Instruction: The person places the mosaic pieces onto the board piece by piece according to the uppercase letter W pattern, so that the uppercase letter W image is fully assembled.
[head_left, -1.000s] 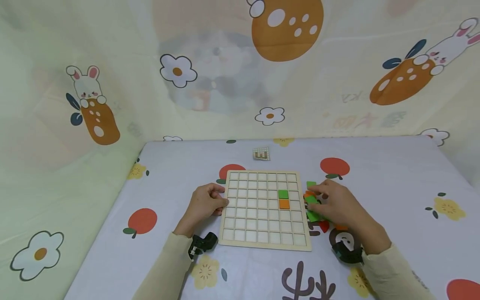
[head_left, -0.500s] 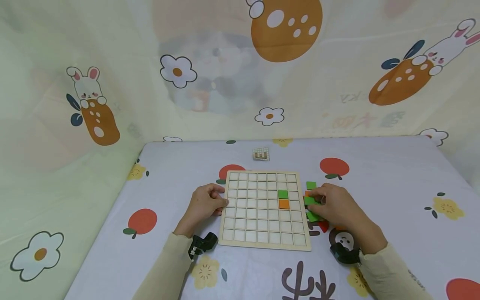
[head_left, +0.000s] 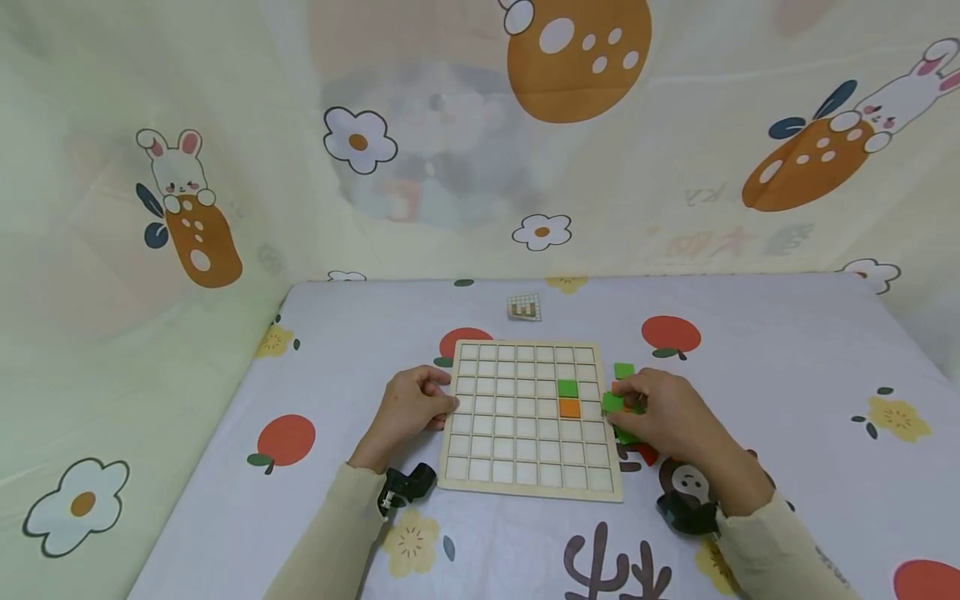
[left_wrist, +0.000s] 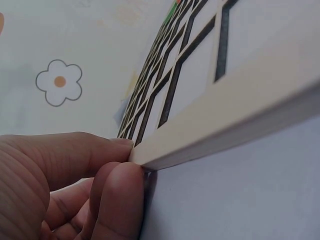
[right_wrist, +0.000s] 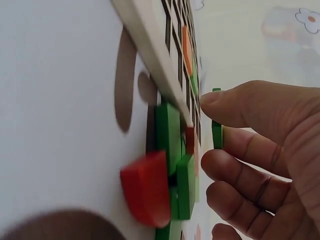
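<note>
A pale wooden grid board [head_left: 501,431] lies in the middle of the table; one green tile [head_left: 567,388] and one orange tile [head_left: 570,408] fill two of its squares, one behind the other. At its left edge, my left hand [head_left: 408,410] grips the frame, fingertips on the rim in the left wrist view. My right hand [head_left: 675,417] pinches another green square tile [right_wrist: 217,132] between thumb and fingers. That tile is held up on edge beside the board's right rim. Under the hand lie loose green tiles [right_wrist: 186,187], partly hidden, and a red piece [right_wrist: 146,190].
A small printed card with a grid [head_left: 523,307] lies behind the board. One loose green tile [head_left: 624,370] is at the far end of the pile. The patterned tablecloth [head_left: 360,333] meets a printed fabric wall [head_left: 450,250] at the back.
My right hand has picked a green tile from the pile and moved it slightly left to the board's right rim. The left hand stays at the board's left edge.
</note>
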